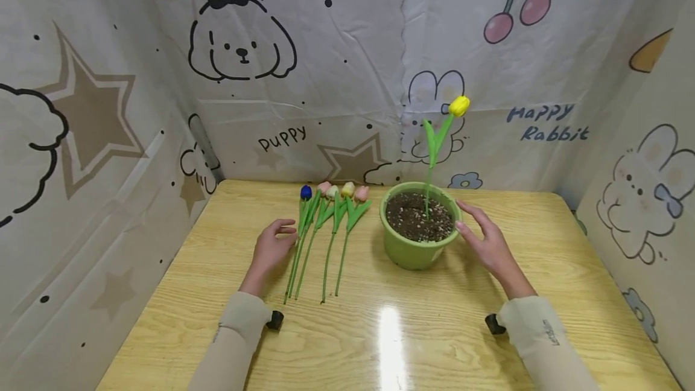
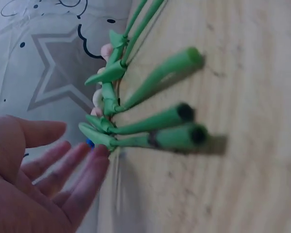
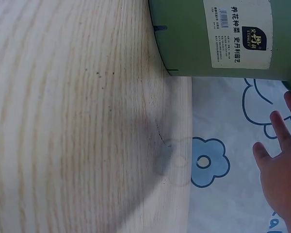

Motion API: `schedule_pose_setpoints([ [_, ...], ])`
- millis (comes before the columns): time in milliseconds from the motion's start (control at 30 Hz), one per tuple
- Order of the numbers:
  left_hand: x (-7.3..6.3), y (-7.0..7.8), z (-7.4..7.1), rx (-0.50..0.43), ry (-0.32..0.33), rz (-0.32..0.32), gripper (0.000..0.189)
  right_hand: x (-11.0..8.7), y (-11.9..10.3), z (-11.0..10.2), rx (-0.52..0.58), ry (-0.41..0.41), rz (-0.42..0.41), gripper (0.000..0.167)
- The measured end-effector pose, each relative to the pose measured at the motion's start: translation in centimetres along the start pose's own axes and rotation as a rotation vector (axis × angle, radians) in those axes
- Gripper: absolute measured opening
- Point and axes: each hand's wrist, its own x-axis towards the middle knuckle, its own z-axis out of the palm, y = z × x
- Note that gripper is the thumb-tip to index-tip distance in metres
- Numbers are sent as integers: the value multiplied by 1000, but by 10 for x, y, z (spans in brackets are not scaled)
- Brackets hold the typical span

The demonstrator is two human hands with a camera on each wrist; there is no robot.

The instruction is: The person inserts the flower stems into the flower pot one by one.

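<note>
A green flower pot (image 1: 414, 252) holds dark soil (image 1: 409, 219), and a yellow tulip (image 1: 459, 106) stands in it, leaning slightly right. My right hand (image 1: 491, 249) is at the pot's right side, thumb and fingertips at the rim, fingers fairly straight. In the right wrist view, the pot (image 3: 184, 43) shows a white label. Left of the pot, several artificial tulips lie side by side: a blue tulip (image 1: 306, 192), two pink ones, and white and cream ones. My left hand (image 1: 274, 247) is beside the blue tulip's stem, fingers loosely bent; the left wrist view shows no stem gripped.
The wooden table (image 1: 336, 343) has a bright light reflection at its front. Printed cloth (image 1: 347, 35) hangs behind it and along both sides, close to the table edges. A black strap piece (image 1: 275, 320) sticks out from the left sleeve.
</note>
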Motion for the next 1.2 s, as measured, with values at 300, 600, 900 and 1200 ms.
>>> schedule_pose_setpoints([
  [300,3,-4,-3,-60,-19,-87,40,3,-4,-5,13,1,3,56],
  [600,1,-4,2,-99,-61,-146,41,2,-3,-2,44,-14,19,56],
  [900,2,-5,10,3,-30,-95,47,2,0,-3,23,1,9,55],
  [1200,2,-12,10,-20,-18,-96,45,0,2,-1,25,-7,8,55],
])
